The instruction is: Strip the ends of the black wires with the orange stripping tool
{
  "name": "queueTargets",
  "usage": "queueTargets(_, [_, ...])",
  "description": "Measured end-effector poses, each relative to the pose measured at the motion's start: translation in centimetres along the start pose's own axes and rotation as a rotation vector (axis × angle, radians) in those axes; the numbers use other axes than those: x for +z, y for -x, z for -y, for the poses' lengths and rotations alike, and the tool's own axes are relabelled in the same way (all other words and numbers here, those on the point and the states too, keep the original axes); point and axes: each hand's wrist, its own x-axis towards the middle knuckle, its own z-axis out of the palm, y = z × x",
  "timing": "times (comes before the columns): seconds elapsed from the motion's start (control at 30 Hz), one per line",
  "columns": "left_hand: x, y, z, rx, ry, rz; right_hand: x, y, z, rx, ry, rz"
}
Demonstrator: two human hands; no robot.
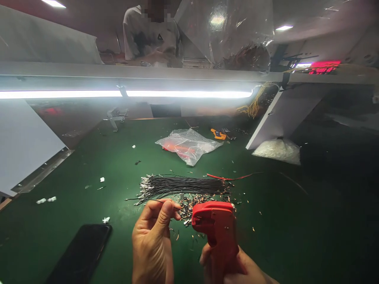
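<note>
My left hand pinches a thin black wire between thumb and fingers, its end close to the jaw of a red crimping tool. My right hand grips that tool's handle from below. Just beyond both hands lies a bundle of black wires with metal terminals on the green mat. Scraps of cut metal are scattered under the tool. A single red wire lies at the bundle's right end.
A black phone lies at the near left. A clear bag with red parts and a bag of white pieces sit farther back. A light bar runs under a shelf; another person is behind it.
</note>
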Motion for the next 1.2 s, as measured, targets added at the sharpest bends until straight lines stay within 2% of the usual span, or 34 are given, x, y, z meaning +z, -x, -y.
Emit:
queueTargets(0.23, [-0.2, 0.2, 0.0, 0.015, -0.053, 0.001, 0.0, -0.3, -0.4, -0.002, 0.018, 0.002])
queueTargets(0.43, [-1.0, -0.2, 0.7, 0.037, -0.108, 0.080, 0.8, -0.6, 0.2, -0.056, 0.034, -0.020])
queueTargets(0.63, [-0.9, -0.1, 0.9, 0.027, -0.122, 0.058, 1.5, -0.5, 1.6, -0.137, 0.042, -0.065])
queueTargets(0.8, [-0.2, 0.0, 0.7, 0.009, -0.127, -0.002, 1.2, -0.6, 1.4, -0.135, 0.046, -0.071])
queueTargets(0.9, [-0.3, 0.0, 1.0, 0.022, -0.191, 0.021, 1.3, -0.8, 1.3, -0.139, 0.034, -0.067])
queueTargets(1.03, [-0.3, 0.6, 1.5, 0.109, -0.362, 0.110, 1.8, -0.8, 1.6, -0.157, 0.008, -0.121])
queueTargets(1.2, [0.5, 1.8, 1.3, 0.221, -0.459, 0.140, 1.3, 0.1, 1.8, -0.058, -0.038, -0.197])
